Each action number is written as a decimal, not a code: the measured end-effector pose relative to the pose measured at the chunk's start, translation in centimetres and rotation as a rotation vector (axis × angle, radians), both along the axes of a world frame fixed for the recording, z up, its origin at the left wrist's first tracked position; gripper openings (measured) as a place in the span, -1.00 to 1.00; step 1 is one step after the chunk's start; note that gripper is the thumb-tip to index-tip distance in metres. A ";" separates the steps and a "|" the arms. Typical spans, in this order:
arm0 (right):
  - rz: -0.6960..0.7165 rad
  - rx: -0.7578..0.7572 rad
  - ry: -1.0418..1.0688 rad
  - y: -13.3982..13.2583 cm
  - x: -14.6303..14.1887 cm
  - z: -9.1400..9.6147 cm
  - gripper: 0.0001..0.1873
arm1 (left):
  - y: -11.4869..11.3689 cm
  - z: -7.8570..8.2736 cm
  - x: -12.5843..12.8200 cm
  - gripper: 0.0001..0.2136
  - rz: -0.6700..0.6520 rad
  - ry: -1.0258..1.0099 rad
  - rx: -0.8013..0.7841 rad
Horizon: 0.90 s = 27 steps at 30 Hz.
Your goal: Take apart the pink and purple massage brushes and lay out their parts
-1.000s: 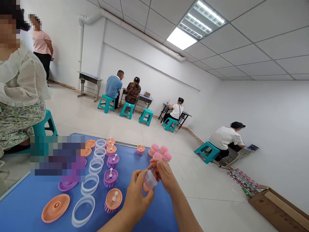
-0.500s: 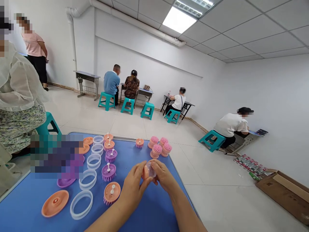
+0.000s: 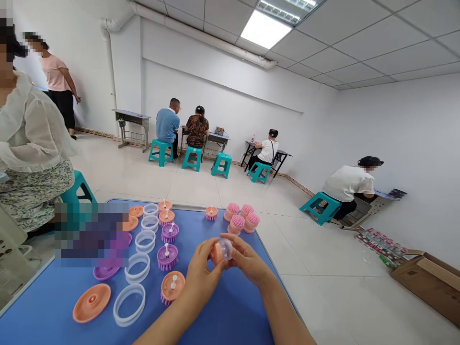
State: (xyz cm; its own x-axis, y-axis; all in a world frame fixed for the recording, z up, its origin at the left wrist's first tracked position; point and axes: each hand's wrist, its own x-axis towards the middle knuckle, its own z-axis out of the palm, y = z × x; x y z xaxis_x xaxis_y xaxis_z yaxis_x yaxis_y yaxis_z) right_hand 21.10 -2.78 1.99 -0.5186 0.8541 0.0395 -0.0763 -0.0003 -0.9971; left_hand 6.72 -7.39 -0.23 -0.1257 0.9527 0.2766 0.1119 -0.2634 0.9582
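Holding a clear plastic ring [image 3: 226, 248] against a coral plastic disc [image 3: 216, 254] between both hands.
The left hand [image 3: 202, 272] curls around the disc side while the right hand [image 3: 247, 261] pinches the ring side, fingers pressed close; the pair's axis runs roughly sideways above the blue worktop [image 3: 43, 311]. A purple bristled brush head [image 3: 167, 257] sits just beyond the left hand, more clear rings [image 3: 145, 241] farther left, pink brush heads [image 3: 237, 224] ahead of the right hand.
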 end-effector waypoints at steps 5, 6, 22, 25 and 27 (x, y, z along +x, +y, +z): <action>-0.022 0.035 -0.051 0.0 -0.1 0.2 -0.62 | 0.0 0.6 -0.2 -0.60 -0.047 -0.070 -0.083; -0.012 0.062 -0.039 -0.1 0.0 0.3 -0.63 | 0.0 0.8 -0.3 -0.58 -0.065 -0.104 -0.128; 0.060 0.313 -0.247 -0.7 -0.5 0.6 -0.58 | -0.5 0.6 -0.2 -0.63 0.067 0.134 -0.028; 0.020 0.406 -0.301 -0.7 -0.7 0.2 -0.55 | -0.6 0.5 -0.2 -0.65 0.129 0.242 0.049; -0.021 0.477 -0.339 -0.7 -0.8 -0.1 -0.51 | -0.7 0.6 -0.2 -0.64 0.152 0.301 0.099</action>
State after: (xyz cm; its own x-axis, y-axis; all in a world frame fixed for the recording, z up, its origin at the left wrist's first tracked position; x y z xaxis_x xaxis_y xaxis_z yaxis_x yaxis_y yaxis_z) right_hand 20.29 -3.47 1.87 -0.5527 0.7930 0.2564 0.2523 0.4524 -0.8554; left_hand 6.54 -8.13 0.37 -0.1627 0.8962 0.4128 0.4309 -0.3118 0.8468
